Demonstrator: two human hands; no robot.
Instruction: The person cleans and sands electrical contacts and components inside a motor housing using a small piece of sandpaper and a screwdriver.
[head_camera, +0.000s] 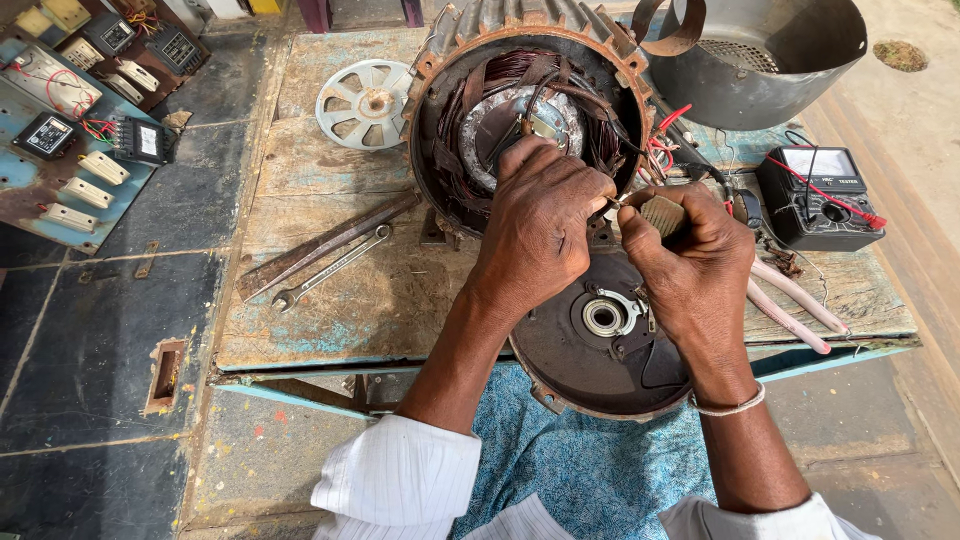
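An opened electric motor housing (440, 110) lies on its side on a worn wooden bench (330, 300), its copper windings (470, 100) showing inside. My left hand (540, 225) is closed at the housing's mouth, pinching something small, perhaps a wire end; I cannot tell which. My right hand (690, 270) grips a small ribbed beige object (662, 214) pressed against the left hand's fingertips. Below both hands the dark round end cover (580, 350) with its central bearing (604, 317) leans on the bench edge over my blue-clothed lap.
A white plastic fan (363, 102), a flat metal bar (330, 243) and a spanner (330, 268) lie left of the motor. A grey metal fan cowl (760, 60) and a black analogue multimeter (815, 195) with red lead sit right. A panel of switches (70, 120) rests on the floor.
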